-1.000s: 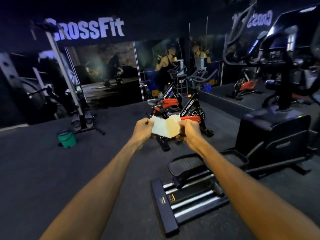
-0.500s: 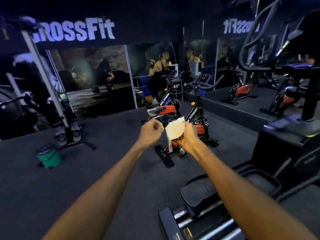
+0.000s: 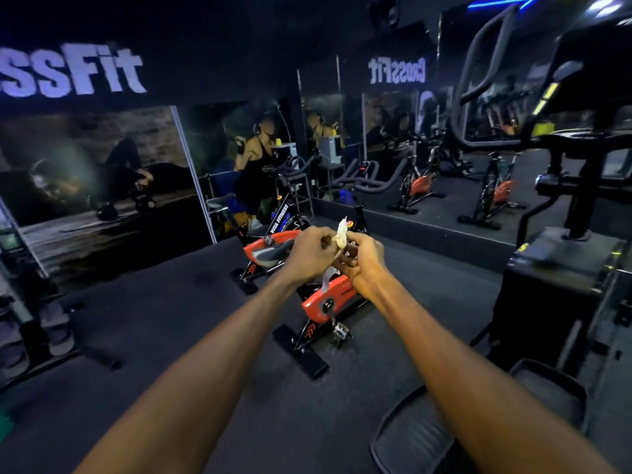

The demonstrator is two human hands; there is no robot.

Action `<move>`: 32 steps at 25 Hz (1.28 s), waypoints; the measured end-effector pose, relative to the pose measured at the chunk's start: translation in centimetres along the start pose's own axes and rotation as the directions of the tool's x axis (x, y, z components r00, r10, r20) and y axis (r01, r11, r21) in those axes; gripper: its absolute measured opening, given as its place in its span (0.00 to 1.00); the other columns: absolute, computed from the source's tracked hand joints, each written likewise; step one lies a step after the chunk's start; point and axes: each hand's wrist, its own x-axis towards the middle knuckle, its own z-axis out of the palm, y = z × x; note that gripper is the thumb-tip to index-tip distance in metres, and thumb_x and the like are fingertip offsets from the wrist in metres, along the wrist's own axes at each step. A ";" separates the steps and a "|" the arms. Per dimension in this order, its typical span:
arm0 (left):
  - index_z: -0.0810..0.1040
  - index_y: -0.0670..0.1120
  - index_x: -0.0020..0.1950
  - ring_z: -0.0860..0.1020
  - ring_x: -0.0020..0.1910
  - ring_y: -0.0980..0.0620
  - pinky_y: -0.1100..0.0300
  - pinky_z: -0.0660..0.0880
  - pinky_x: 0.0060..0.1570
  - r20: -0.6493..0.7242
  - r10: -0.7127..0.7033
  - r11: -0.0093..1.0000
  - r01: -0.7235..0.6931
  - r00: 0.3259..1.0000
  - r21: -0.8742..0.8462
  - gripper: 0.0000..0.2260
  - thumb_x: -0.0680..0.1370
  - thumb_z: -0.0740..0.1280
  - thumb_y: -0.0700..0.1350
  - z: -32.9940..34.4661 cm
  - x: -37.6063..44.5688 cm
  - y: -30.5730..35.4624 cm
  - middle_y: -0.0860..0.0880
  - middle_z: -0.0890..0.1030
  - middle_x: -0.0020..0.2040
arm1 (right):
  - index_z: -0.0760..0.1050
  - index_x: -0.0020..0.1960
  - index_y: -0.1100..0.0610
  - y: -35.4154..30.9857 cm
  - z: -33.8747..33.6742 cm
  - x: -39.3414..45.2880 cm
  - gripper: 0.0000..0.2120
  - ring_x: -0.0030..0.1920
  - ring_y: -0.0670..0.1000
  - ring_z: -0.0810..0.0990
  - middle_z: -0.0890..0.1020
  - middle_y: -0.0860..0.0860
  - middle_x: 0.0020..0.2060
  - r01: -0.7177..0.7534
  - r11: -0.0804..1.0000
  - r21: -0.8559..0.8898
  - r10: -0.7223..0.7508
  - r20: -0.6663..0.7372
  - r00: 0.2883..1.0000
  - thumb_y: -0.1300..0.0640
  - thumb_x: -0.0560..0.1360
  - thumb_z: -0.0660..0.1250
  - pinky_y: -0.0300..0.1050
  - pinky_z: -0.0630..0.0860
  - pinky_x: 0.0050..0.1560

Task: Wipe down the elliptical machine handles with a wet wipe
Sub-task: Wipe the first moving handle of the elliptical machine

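Both arms are stretched out in front of me. A white wet wipe is bunched and folded narrow between my left hand and my right hand, which are close together and both pinch it. A strip of the wipe hangs below the hands. The black elliptical machine stands at the right. Its curved black handle rises at the upper right, well above and to the right of my hands. One of its foot pedals lies at the lower right.
Two red and black spin bikes stand on the dark floor right behind my hands. Mirrors along the far wall reflect more bikes. A raised platform edge runs at the right rear. A rack with weights stands at the left.
The wipe was spread flat between my hands; now it is folded and bunched narrow. My hands have come together. My view has turned to the right and nearer the bikes.
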 end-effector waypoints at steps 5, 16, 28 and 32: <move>0.82 0.47 0.51 0.78 0.39 0.60 0.67 0.70 0.39 -0.042 0.001 0.982 -0.009 0.999 -0.189 0.06 0.79 0.66 0.41 0.7 11.2 -6.0 0.57 0.81 0.40 | 0.80 0.53 0.63 -0.6 2.8 11.4 0.09 0.32 0.52 0.81 0.83 0.54 0.35 0.070 0.997 -0.037 -0.072 -0.062 0.995 0.61 0.76 0.66 0.48 0.80 0.38; 0.84 0.54 0.43 0.83 0.45 0.48 0.48 0.79 0.51 0.161 0.137 0.906 -0.058 0.977 -0.419 0.09 0.68 0.66 0.47 7.3 33.6 -15.5 0.51 0.85 0.41 | 0.77 0.45 0.62 -3.0 6.3 34.8 0.01 0.39 0.60 0.84 0.83 0.65 0.43 0.266 0.927 -0.266 -0.348 -0.337 0.875 0.66 0.75 0.67 0.61 0.83 0.43; 0.83 0.44 0.54 0.80 0.45 0.53 0.61 0.76 0.49 0.217 0.419 0.848 -0.293 0.882 -0.442 0.10 0.76 0.65 0.37 15.4 56.1 -17.2 0.47 0.85 0.50 | 0.78 0.45 0.61 -11.8 4.1 51.8 0.04 0.47 0.64 0.85 0.85 0.64 0.45 0.409 0.820 -0.400 -0.572 -0.554 0.605 0.66 0.73 0.65 0.66 0.81 0.47; 0.84 0.45 0.53 0.81 0.45 0.52 0.60 0.76 0.50 0.224 0.475 0.820 -0.336 0.851 -0.463 0.09 0.77 0.66 0.38 19.9 62.2 -15.1 0.48 0.85 0.48 | 0.78 0.44 0.59 -16.2 0.2 57.1 0.04 0.46 0.63 0.85 0.85 0.62 0.43 0.466 0.778 -0.422 -0.624 -0.607 0.492 0.63 0.69 0.67 0.65 0.82 0.46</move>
